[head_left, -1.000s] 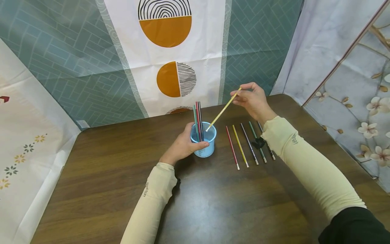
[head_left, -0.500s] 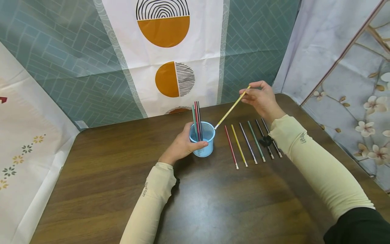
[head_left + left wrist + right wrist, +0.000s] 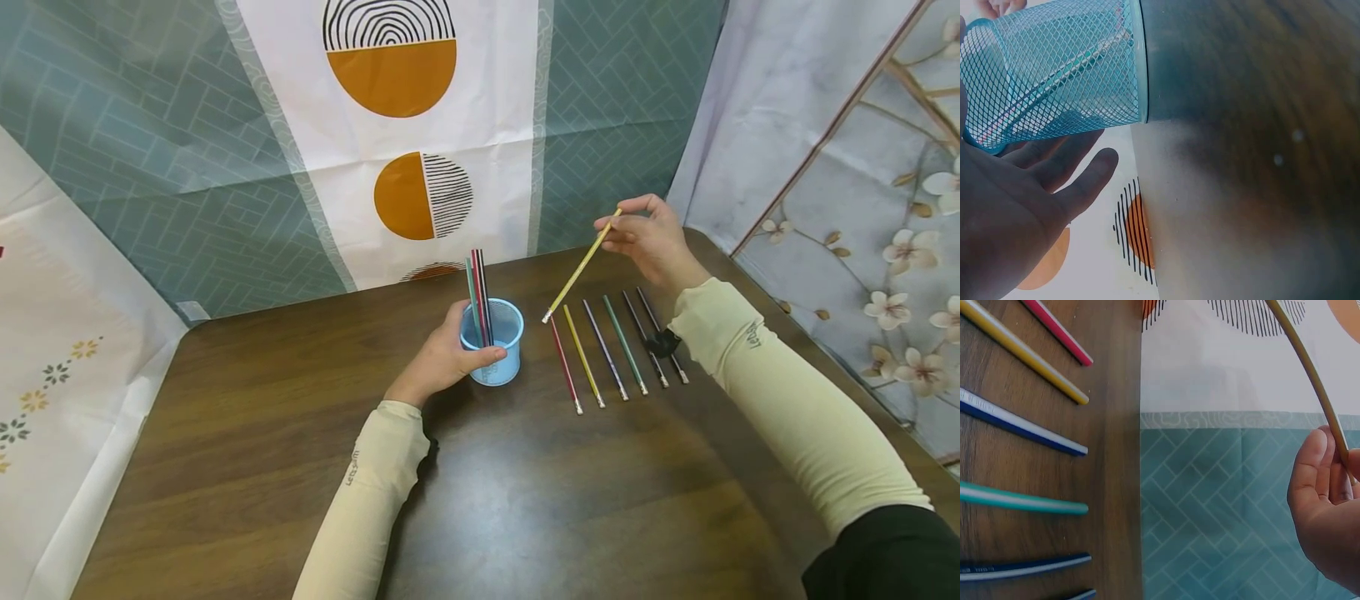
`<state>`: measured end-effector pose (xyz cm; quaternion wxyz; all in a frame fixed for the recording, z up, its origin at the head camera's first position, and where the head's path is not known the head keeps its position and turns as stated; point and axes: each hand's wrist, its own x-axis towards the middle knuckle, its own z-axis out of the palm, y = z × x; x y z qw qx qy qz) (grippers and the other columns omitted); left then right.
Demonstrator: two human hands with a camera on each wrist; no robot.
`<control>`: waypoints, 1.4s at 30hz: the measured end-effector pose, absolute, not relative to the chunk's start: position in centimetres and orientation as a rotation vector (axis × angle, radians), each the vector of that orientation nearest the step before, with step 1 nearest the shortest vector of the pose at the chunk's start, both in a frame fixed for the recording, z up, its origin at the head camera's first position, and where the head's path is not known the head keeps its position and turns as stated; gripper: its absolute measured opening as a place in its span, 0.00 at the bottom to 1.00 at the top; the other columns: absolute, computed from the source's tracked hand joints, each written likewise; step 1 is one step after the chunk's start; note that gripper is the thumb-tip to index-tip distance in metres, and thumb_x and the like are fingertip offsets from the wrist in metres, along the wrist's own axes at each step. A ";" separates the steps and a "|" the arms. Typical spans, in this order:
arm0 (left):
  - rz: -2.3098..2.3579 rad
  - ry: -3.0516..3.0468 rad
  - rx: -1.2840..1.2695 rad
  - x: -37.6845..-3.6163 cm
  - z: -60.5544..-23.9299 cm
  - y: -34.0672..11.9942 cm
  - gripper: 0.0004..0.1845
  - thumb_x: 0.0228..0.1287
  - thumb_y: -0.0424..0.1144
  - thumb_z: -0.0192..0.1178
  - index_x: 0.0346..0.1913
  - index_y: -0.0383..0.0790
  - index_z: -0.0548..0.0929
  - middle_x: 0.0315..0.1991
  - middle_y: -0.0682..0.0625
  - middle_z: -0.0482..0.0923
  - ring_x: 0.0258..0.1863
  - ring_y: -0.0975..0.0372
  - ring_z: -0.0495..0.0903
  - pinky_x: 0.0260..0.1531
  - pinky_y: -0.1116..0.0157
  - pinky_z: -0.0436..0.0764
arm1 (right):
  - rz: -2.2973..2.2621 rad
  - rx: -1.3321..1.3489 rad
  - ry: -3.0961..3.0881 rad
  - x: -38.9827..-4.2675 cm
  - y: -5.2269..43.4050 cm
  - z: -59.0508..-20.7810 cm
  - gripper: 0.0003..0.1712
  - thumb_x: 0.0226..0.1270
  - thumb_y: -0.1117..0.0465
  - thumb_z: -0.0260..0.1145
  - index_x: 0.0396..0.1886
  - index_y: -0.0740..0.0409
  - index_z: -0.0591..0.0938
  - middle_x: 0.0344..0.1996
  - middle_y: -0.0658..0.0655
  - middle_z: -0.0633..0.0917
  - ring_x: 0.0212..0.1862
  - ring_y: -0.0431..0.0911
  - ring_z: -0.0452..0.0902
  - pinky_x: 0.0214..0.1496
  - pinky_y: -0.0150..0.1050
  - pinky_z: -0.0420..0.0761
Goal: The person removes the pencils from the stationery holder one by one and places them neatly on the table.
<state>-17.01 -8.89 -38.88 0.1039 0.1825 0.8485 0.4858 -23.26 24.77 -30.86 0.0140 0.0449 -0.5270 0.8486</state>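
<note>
Yellow pencil [image 3: 582,266] shifted rightward, pinched by right hand [image 3: 652,243], left hand [image 3: 441,358] gripping blue cup [image 3: 508,360]

Mesh cup [image 3: 1066,94] (metallic-looking), smooth glossy pencils [image 3: 1022,499], wood-grained tabletop [image 3: 262,417] with a soft sheen, creased cloth backdrop [image 3: 495,108].

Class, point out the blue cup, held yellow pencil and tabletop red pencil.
Blue cup [image 3: 1079,75]: left wrist view, mesh wall.
Held yellow pencil [image 3: 582,265]: head view, shaft.
Tabletop red pencil [image 3: 566,364]: head view, shaft.
</note>
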 end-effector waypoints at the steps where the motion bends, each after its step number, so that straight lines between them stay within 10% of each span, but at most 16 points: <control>1: 1.432 2.502 0.536 -17.0 -38.9 -8.9 0.51 0.48 0.65 0.71 0.71 0.52 0.56 0.54 0.50 0.74 0.50 0.54 0.76 0.53 0.53 0.75 | 2.633 0.138 -1.657 -23.3 24.8 -30.8 0.12 0.69 0.78 0.55 0.43 0.59 0.67 0.29 0.63 0.87 0.31 0.49 0.84 0.33 0.38 0.83; 42: 1.436 2.496 0.549 -17.1 -39.0 -8.9 0.51 0.49 0.64 0.71 0.71 0.51 0.56 0.56 0.50 0.74 0.51 0.54 0.76 0.54 0.52 0.75 | 2.337 -0.022 -2.158 -23.1 30.8 -31.7 0.11 0.69 0.71 0.61 0.45 0.55 0.83 0.31 0.56 0.88 0.30 0.44 0.82 0.31 0.34 0.79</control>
